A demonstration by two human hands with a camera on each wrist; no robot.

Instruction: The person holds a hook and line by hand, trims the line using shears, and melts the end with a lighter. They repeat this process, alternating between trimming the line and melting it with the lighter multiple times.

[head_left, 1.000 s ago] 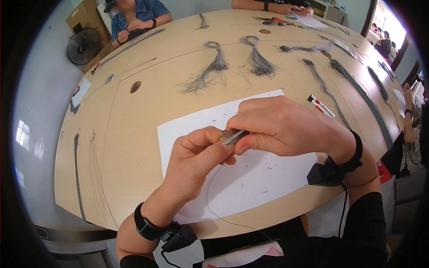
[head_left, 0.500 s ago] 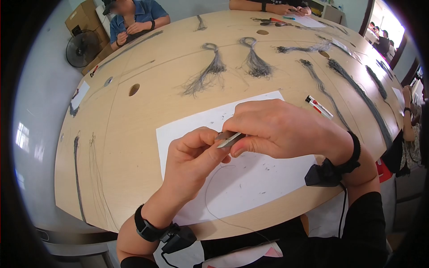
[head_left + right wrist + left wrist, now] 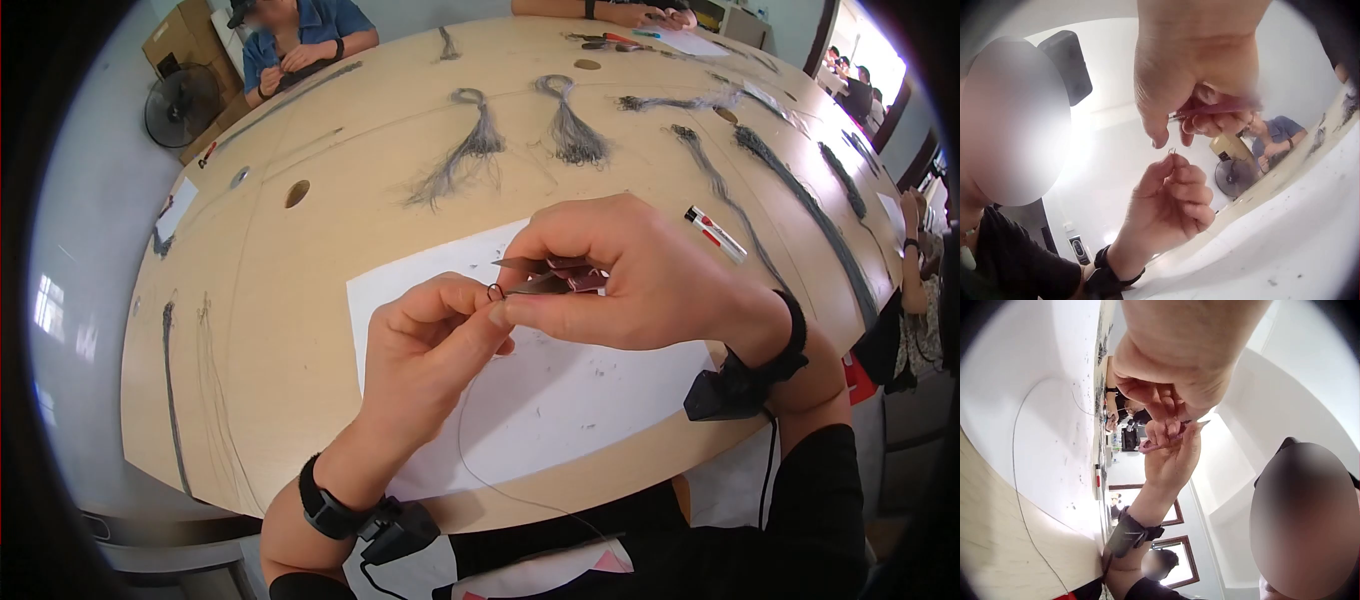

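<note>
My left hand [image 3: 430,340] pinches a small dark fish hook [image 3: 495,291] between thumb and forefinger, its bend standing up above the fingertips. From below these fingers a thin line [image 3: 461,430] loops down across the paper to the lap. Close on the right, my right hand [image 3: 640,270] holds small scissors [image 3: 540,285] with dark red handles; their blades are spread, the lower one pointing at the hook. In the right wrist view the hook [image 3: 1172,150] shows just below the right thumb. The scissors' handle [image 3: 1222,107] lies across the right palm there.
White paper [image 3: 420,290] with dark scraps lies under the hands. Beyond it are looped bundles of line [image 3: 570,125], a marker [image 3: 715,233] and long strands at right [image 3: 800,210] and left [image 3: 170,390]. Other people sit at the table's far side.
The scissors' blades were close together at the left fingertips; now they are spread and drawn back. My right fingers have lifted and opened out, and the hook's bend shows more plainly.
</note>
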